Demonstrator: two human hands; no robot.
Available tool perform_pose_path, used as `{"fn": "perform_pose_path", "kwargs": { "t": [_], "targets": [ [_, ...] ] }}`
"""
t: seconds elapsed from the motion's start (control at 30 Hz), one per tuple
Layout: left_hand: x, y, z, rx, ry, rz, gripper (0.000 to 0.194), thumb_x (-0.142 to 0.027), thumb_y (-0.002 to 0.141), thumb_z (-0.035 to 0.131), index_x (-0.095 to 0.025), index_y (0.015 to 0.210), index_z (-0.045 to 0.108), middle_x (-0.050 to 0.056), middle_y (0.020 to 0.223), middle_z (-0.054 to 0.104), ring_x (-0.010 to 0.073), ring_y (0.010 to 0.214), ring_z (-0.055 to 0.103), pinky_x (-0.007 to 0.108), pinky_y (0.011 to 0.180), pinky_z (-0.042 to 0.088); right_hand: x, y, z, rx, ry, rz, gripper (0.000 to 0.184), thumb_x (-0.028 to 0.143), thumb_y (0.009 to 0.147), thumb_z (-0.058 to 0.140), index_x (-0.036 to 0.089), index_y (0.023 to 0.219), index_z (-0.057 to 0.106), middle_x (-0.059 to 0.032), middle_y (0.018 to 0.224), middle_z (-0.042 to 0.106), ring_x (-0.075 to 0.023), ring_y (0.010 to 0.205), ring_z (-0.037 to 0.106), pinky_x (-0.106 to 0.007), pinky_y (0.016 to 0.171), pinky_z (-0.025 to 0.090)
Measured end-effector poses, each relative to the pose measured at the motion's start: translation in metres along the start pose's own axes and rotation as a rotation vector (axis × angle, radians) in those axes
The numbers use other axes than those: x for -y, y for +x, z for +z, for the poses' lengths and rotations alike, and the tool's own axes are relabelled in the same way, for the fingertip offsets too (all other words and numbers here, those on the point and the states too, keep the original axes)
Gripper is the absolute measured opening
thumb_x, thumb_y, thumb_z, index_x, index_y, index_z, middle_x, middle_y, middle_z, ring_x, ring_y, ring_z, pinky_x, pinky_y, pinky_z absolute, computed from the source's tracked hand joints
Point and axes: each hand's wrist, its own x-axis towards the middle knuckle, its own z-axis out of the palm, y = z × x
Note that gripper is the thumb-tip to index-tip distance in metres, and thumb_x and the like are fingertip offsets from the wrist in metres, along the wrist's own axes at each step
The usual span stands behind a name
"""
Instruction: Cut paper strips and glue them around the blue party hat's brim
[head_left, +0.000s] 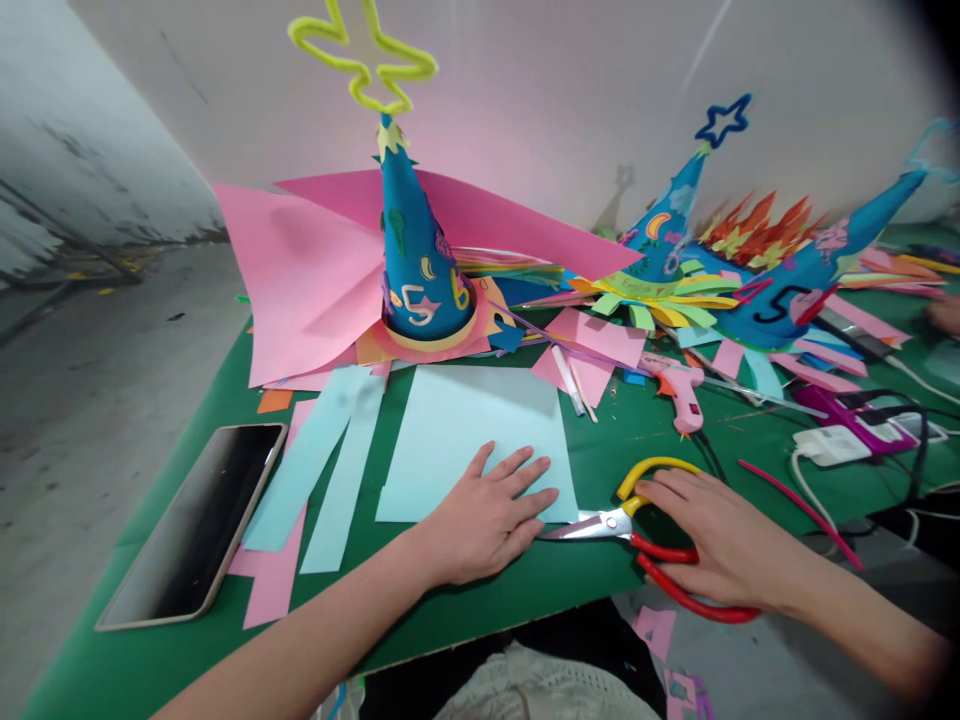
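A pale blue sheet of paper [472,420] lies on the green table in front of me. My left hand [491,512] rests flat on its lower right part, fingers spread. In my right hand [712,520] is a pair of scissors [619,522] with one yellow and one red handle. Their blades point left, parted a little around the sheet's lower right corner, close to my left fingertips. Cut pale blue strips [341,480] lie left of the sheet, over pink paper scraps [277,575].
A phone [199,525] lies at the left edge. Behind the sheet stands a decorated blue cone hat [424,250] against large pink paper [307,270]. More cone hats [795,290], a pink glue gun [680,390], a purple power strip [862,420] and cables are at right.
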Motion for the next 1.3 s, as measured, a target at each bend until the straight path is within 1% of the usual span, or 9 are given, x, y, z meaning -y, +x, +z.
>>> {"fn": "perform_pose_path", "kwargs": {
  "t": [0.2, 0.33, 0.47, 0.73, 0.83, 1.0, 1.07, 1.17, 1.3],
  "targets": [
    [-0.003, 0.0, 0.001, 0.007, -0.019, 0.003, 0.041, -0.038, 0.098, 0.025, -0.028, 0.133, 0.043, 0.005, 0.148, 0.029, 0.0254, 0.138, 0.018, 0.055, 0.108, 0.009, 0.0, 0.001, 0.0, 0.011, 0.023, -0.003, 0.046, 0.036, 0.076, 0.059, 0.017, 0.117, 0.052, -0.0139, 0.111, 0.061, -0.0279, 0.1, 0.058, -0.045, 0.084, 0.047],
    [-0.004, 0.002, 0.001, 0.013, -0.027, 0.002, 0.042, -0.038, 0.098, 0.024, -0.028, 0.134, 0.042, 0.005, 0.149, 0.029, 0.0254, 0.138, 0.018, 0.056, 0.108, 0.01, 0.0, 0.003, 0.0, 0.0, 0.051, -0.013, 0.048, 0.035, 0.074, 0.061, 0.017, 0.118, 0.052, -0.0133, 0.112, 0.06, -0.0285, 0.104, 0.056, -0.046, 0.088, 0.044],
    [-0.004, 0.002, 0.003, -0.007, -0.028, 0.006, 0.042, -0.039, 0.098, 0.025, -0.028, 0.133, 0.043, 0.005, 0.148, 0.029, 0.0249, 0.138, 0.018, 0.054, 0.108, 0.01, 0.0, 0.002, -0.001, -0.002, 0.052, -0.01, 0.046, 0.035, 0.075, 0.06, 0.018, 0.117, 0.052, -0.0127, 0.11, 0.061, -0.0268, 0.1, 0.058, -0.043, 0.085, 0.046],
    [-0.005, 0.001, 0.001, 0.003, -0.03, -0.01, 0.043, -0.041, 0.098, 0.024, -0.028, 0.134, 0.043, 0.005, 0.149, 0.028, 0.0255, 0.138, 0.018, 0.055, 0.109, 0.009, 0.007, 0.006, 0.001, 0.022, 0.053, 0.0, 0.047, 0.03, 0.073, 0.058, 0.017, 0.117, 0.051, -0.0133, 0.112, 0.06, -0.0283, 0.105, 0.056, -0.045, 0.088, 0.044],
    [-0.008, 0.002, 0.002, 0.009, -0.035, -0.017, 0.043, -0.042, 0.097, 0.025, -0.027, 0.134, 0.043, 0.006, 0.149, 0.028, 0.0264, 0.138, 0.018, 0.056, 0.109, 0.009, 0.009, 0.006, 0.002, 0.019, 0.052, 0.008, 0.046, 0.03, 0.074, 0.057, 0.018, 0.118, 0.05, -0.0129, 0.112, 0.06, -0.0275, 0.104, 0.056, -0.045, 0.088, 0.045],
    [-0.012, 0.003, 0.003, 0.002, -0.061, -0.04, 0.045, -0.045, 0.097, 0.026, -0.026, 0.134, 0.043, 0.007, 0.149, 0.027, 0.0284, 0.138, 0.017, 0.057, 0.108, 0.01, 0.013, 0.01, 0.0, 0.007, 0.073, -0.004, 0.047, 0.029, 0.071, 0.059, 0.018, 0.116, 0.053, -0.0134, 0.112, 0.061, -0.0294, 0.105, 0.056, -0.046, 0.087, 0.045],
    [-0.01, 0.003, -0.001, 0.002, -0.083, -0.041, 0.044, -0.042, 0.097, 0.026, -0.026, 0.134, 0.042, 0.006, 0.149, 0.026, 0.0268, 0.138, 0.018, 0.055, 0.109, 0.013, 0.013, 0.01, 0.0, -0.01, 0.08, 0.0, 0.046, 0.03, 0.071, 0.06, 0.018, 0.115, 0.054, -0.0134, 0.111, 0.061, -0.0295, 0.104, 0.056, -0.047, 0.086, 0.045],
    [-0.002, 0.004, -0.011, -0.013, -0.076, -0.033, 0.04, -0.033, 0.098, 0.026, -0.026, 0.134, 0.042, 0.005, 0.149, 0.027, 0.0236, 0.138, 0.019, 0.052, 0.109, 0.016, 0.012, 0.011, -0.002, -0.004, 0.078, 0.006, 0.046, 0.031, 0.072, 0.06, 0.017, 0.115, 0.054, -0.0133, 0.11, 0.061, -0.0294, 0.104, 0.056, -0.046, 0.086, 0.045],
    [0.016, 0.005, -0.014, -0.012, 0.052, 0.053, 0.038, -0.026, 0.097, 0.029, -0.029, 0.131, 0.045, 0.002, 0.147, 0.032, 0.0236, 0.138, 0.019, 0.053, 0.109, 0.011, 0.013, 0.018, -0.002, 0.007, 0.067, -0.008, 0.048, 0.032, 0.072, 0.06, 0.016, 0.117, 0.053, -0.0138, 0.112, 0.06, -0.0293, 0.105, 0.055, -0.048, 0.089, 0.043]
  ]
}}
